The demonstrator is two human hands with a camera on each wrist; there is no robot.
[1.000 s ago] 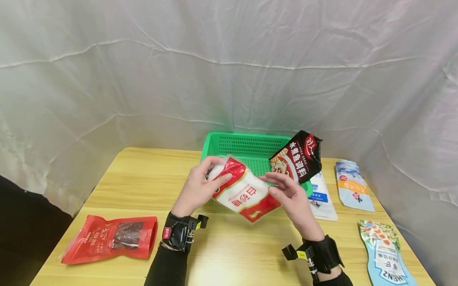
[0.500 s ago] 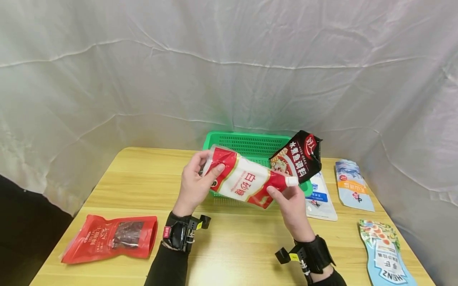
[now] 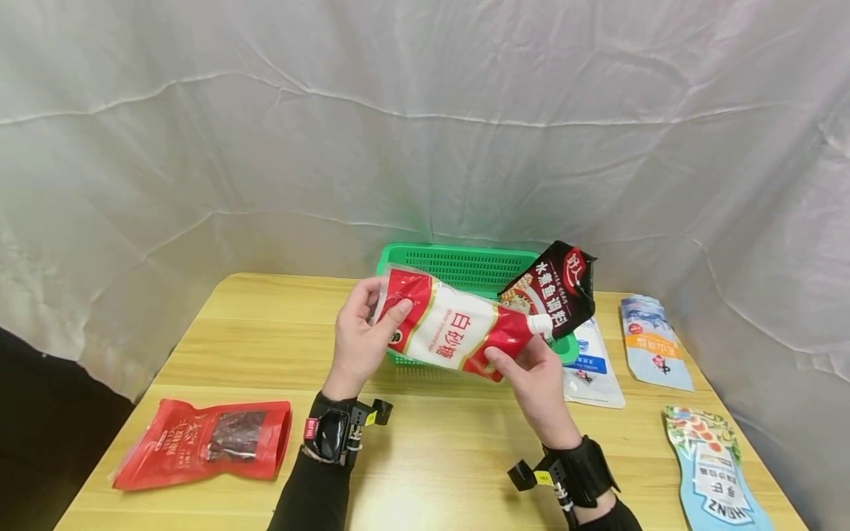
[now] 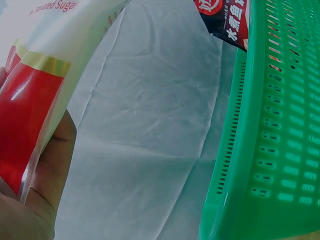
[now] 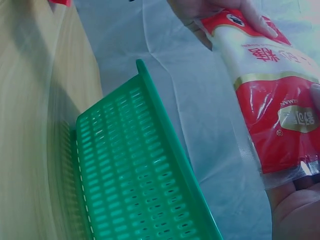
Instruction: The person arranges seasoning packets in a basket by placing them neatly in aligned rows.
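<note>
A red and white sugar bag (image 3: 454,330) is held in the air just in front of the green basket (image 3: 458,267). My left hand (image 3: 361,335) grips its left end, thumb on the front. My right hand (image 3: 531,369) pinches its right end from below. The left wrist view shows the bag (image 4: 45,75) against my palm, with the basket wall (image 4: 270,150) to the right. In the right wrist view the bag (image 5: 270,100) hangs above the basket (image 5: 140,180). A dark seasoning pouch (image 3: 554,287) leans on the basket's right rim.
A red jerky pouch (image 3: 206,442) lies on the wooden table (image 3: 265,324) at the front left. On the right lie a white and blue packet (image 3: 591,365), a pale blue packet (image 3: 654,343) and a Heinz pouch (image 3: 713,464). A white sheet (image 3: 425,133) hangs behind.
Both hands turned the sugar bag from tilted down-right to nearly level and raised it slightly; my right hand closed on its right end after being open a second ago.
</note>
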